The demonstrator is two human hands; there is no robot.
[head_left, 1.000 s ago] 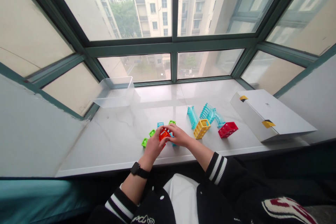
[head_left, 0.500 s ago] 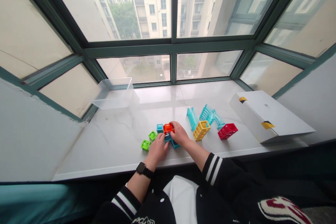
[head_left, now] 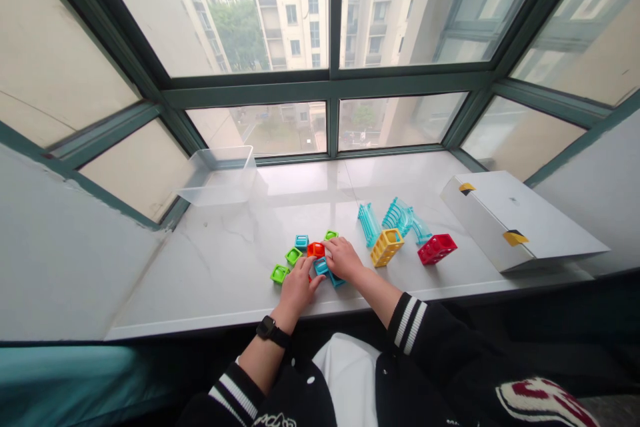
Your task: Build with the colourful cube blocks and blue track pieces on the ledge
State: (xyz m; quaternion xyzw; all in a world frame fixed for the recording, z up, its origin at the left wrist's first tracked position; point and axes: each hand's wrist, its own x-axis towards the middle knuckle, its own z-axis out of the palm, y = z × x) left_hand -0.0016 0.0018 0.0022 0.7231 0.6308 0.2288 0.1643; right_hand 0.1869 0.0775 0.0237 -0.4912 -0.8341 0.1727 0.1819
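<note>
An orange-red cube block (head_left: pixel 316 250) lies on the white sill between my hands. My right hand (head_left: pixel 344 259) has its fingertips at that block's right side. Just left of it is my left hand (head_left: pixel 297 285), thumb and fingers apart, partly covering a bit of red underneath. Between the two hands sits a blue block (head_left: pixel 321 267), with another blue block (head_left: pixel 337 279) partly under my right hand. Behind the right fingers a green block (head_left: pixel 331 235) shows. Around the left hand are a second green block (head_left: pixel 293 255), a third green block (head_left: pixel 279 273) and a light-blue block (head_left: pixel 301 241).
To the right stand a yellow block tower (head_left: pixel 387 248) and a tilted red block tower (head_left: pixel 437 249). Clear-blue track pieces (head_left: pixel 369 225) lie behind them. A transparent bin (head_left: pixel 220 195) is at back left, a white box (head_left: pixel 520 220) at far right. Windows enclose the sill (head_left: pixel 230 307).
The orange-red block has shifted a little toward me and left. A green block now shows behind my right fingers. My left thumb has spread away from its fingers.
</note>
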